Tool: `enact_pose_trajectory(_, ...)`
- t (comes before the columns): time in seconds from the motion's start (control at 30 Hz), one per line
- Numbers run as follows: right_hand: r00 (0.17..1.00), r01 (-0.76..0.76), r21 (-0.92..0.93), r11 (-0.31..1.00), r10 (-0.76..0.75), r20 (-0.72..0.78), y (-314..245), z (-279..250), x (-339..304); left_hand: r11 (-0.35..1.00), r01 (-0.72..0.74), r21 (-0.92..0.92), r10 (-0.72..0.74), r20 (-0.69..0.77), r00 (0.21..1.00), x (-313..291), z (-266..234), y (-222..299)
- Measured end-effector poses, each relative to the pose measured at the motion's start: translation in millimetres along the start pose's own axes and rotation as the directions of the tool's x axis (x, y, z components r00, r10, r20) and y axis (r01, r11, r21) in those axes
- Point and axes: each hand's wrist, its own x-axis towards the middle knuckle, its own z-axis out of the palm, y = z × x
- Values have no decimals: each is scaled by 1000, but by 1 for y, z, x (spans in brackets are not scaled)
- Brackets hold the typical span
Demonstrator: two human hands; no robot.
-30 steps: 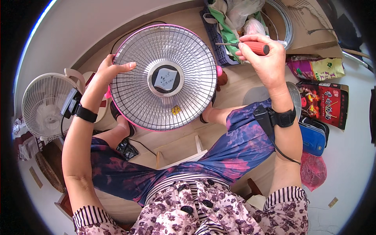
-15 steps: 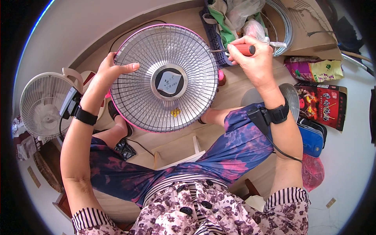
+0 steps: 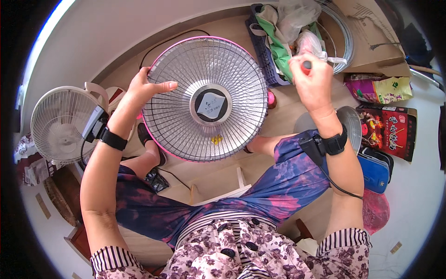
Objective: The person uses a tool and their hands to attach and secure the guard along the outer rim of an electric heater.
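Note:
A round dish heater (image 3: 179, 118) with a pink rim, black wire guard and shiny silver reflector faces up in front of my body. My left hand (image 3: 146, 87) grips its upper left edge, thumb over the wires and fingers behind the rim. Off the heater's upper right side, my right hand (image 3: 316, 79) is closed around a screwdriver (image 3: 306, 68). Only the end of its red and black handle shows; the shaft is hidden. A label sits on the round metal centre of the guard.
At left stands a white fan (image 3: 65, 125). Beyond my right hand are a dark basket (image 3: 260, 51) with bags and a coil of tubing (image 3: 346, 42). A purple and yellow bag (image 3: 381, 89), a red box (image 3: 395, 132) and a blue case (image 3: 375, 174) lie at right.
My right hand has drawn the screwdriver away from the heater's rim and turned it, so the handle end faces me. My left hand keeps its grip. The whole view has shifted slightly.

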Motion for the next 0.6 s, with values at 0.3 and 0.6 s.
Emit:
enact_pose_trajectory(0.3,902,-287,-404,869,387,192,58,53,-12,997,-17,-71,20,45,999,4,-4,-1)
enact_pose_trajectory(0.6,543,-656,-264,707,685,486,66,62,-6,992,-34,-120,44,77,996,9,-7,-4)
